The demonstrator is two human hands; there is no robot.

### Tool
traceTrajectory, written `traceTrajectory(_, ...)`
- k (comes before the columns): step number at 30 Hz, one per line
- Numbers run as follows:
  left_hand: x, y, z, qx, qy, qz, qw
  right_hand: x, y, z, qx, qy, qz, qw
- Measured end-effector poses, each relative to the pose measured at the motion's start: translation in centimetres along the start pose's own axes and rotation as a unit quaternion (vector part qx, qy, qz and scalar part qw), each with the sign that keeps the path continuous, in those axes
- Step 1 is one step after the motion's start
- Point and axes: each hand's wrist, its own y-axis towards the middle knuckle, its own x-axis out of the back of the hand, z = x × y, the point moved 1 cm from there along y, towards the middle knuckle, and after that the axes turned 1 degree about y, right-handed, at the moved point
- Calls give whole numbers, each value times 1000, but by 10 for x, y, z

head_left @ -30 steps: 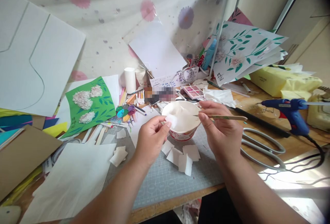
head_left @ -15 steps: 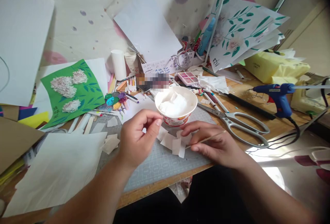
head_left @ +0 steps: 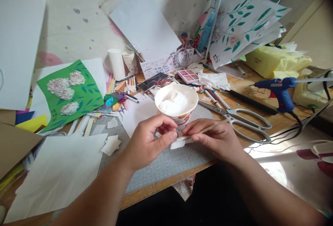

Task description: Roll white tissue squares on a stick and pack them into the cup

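Observation:
My right hand [head_left: 218,137] is closed on a thin wooden stick [head_left: 212,127], which slants down toward my left hand. My left hand [head_left: 153,141] is in a pinch beside the stick's lower end. Fingers hide what, if anything, it holds. Small white paper pieces [head_left: 177,144] lie on the grey cutting mat [head_left: 156,167] under and between my fingertips. Just behind both hands stands a paper bowl [head_left: 186,118] with a printed side, and a soft white mass [head_left: 173,104] fills part of it.
Large scissors [head_left: 241,118] lie right of the bowl, and a blue glue gun [head_left: 279,89] with a cord stands farther right. On the left are a green flower card [head_left: 87,97], white sheets [head_left: 59,170] and more paper pieces [head_left: 111,145]. Markers, a phone [head_left: 153,81] and paper cups [head_left: 116,64] crowd the back.
My left hand has moved right and slightly down, up to the stick's end. My right hand has moved slightly left, still with the stick. The camera view has shifted slightly.

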Motion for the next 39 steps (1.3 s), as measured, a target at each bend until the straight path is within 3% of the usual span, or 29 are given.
traceTrajectory(3,1,-2,2,30,-49,63,996,-4,-1,-9,-32,113,-55,991)
traceTrajectory(6,3,-2,5,58,-85,88,991,-6,0,-14,-61,174,-85,979)
traceTrajectory(18,-3,0,11,76,-29,74,994,-9,2,-11,-148,257,-170,940)
traceTrajectory(22,-5,0,10,69,-21,76,994,-8,-4,-14,-89,153,-179,968)
traceTrajectory(26,-6,1,7,70,-10,66,995,-5,-13,-2,96,-52,-232,966)
traceTrajectory(28,-6,1,6,75,-11,62,995,-7,-15,7,137,-93,-145,975)
traceTrajectory(30,-7,1,6,81,-14,63,995,-10,-14,13,153,-106,-71,980)
traceTrajectory(32,-7,2,7,89,-24,68,993,-13,-12,15,161,-112,-44,980)
traceTrajectory(39,-6,3,9,85,-28,75,993,-15,-10,8,123,-48,-76,988)
